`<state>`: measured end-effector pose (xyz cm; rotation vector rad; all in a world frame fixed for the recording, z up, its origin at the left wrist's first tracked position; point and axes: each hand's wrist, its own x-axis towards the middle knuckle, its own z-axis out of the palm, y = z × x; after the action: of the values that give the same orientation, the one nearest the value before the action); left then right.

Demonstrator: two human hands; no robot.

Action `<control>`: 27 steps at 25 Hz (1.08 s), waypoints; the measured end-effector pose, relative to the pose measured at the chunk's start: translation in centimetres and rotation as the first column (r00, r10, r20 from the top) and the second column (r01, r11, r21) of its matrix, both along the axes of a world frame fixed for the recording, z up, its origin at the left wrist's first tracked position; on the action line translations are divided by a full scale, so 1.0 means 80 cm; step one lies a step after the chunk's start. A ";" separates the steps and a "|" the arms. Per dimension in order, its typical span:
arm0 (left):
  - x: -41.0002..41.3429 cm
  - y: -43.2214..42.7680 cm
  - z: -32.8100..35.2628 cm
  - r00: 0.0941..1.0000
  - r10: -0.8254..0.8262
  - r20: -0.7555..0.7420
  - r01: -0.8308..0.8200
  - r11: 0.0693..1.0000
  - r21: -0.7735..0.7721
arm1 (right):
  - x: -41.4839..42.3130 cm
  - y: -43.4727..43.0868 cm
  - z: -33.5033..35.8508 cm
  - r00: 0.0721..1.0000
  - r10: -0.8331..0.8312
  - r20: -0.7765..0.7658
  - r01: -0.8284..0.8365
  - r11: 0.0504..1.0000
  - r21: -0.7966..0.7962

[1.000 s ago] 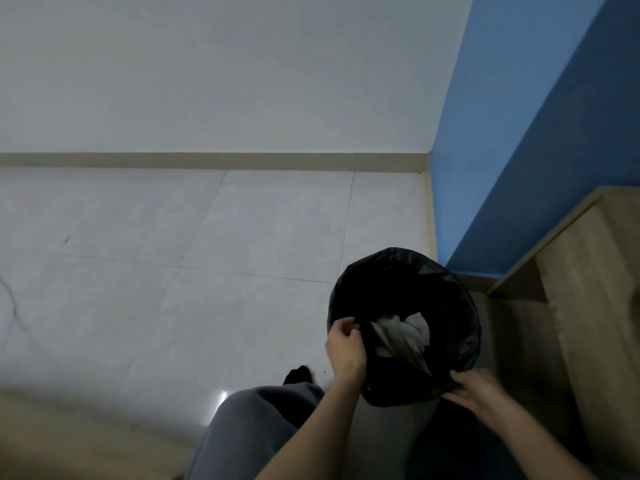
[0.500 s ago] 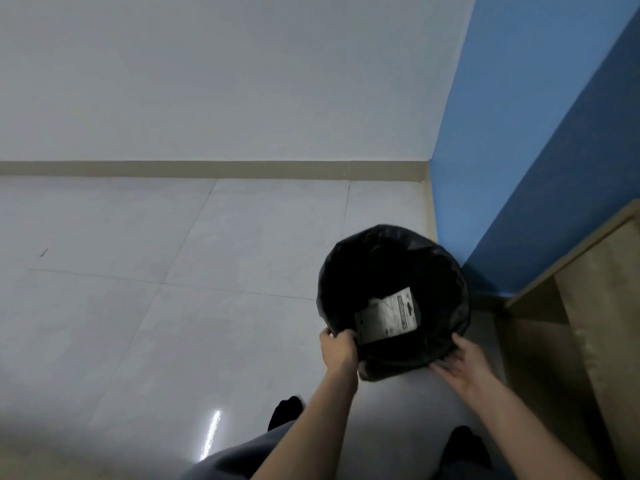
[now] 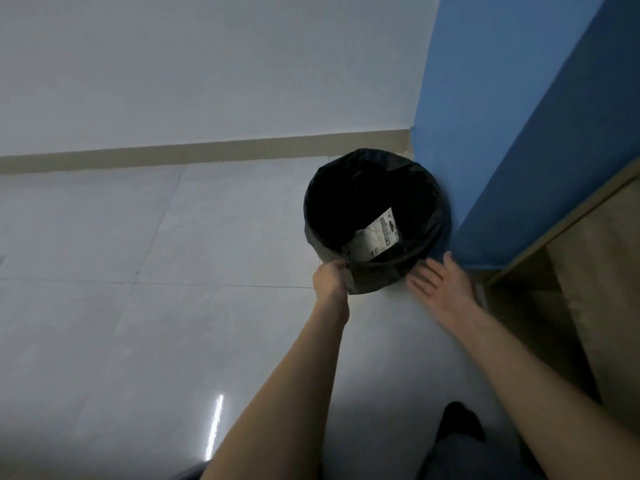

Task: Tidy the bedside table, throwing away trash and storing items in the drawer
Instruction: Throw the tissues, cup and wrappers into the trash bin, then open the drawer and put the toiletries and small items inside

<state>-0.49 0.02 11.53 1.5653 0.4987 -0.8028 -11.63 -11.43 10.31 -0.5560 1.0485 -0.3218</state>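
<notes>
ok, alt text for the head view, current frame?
A person's left hand grips the near rim of a black-bagged trash bin on a tiled floor; the right hand is open beside it. A white printed packet lies inside, and a blue wall stands to its right.

We take this for a room in a home: pale tiled floor [image 3: 166,313], beige skirting [image 3: 207,152], one blue wall [image 3: 502,116], a wooden cabinet [image 3: 609,258], a small bag-lined bin [image 3: 369,283].

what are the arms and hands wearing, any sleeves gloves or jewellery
The left hand and right hand are ungloved. Both forearms are uncovered down to the frame edge: no sleeves, no watch or bracelet at either wrist. No ring shows on the right hand; the left's fingers are mostly hidden.
</notes>
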 end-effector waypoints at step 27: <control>-0.417 -0.116 0.131 0.683 -0.721 -0.118 0.702 0.693 -0.163 | -0.415 0.025 0.171 0.366 -0.321 -0.873 -0.919 0.022 -0.393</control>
<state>-33.87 -9.23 21.98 1.5960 -0.0763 -1.5539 -44.82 -9.40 24.02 -2.6293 1.4592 -0.1020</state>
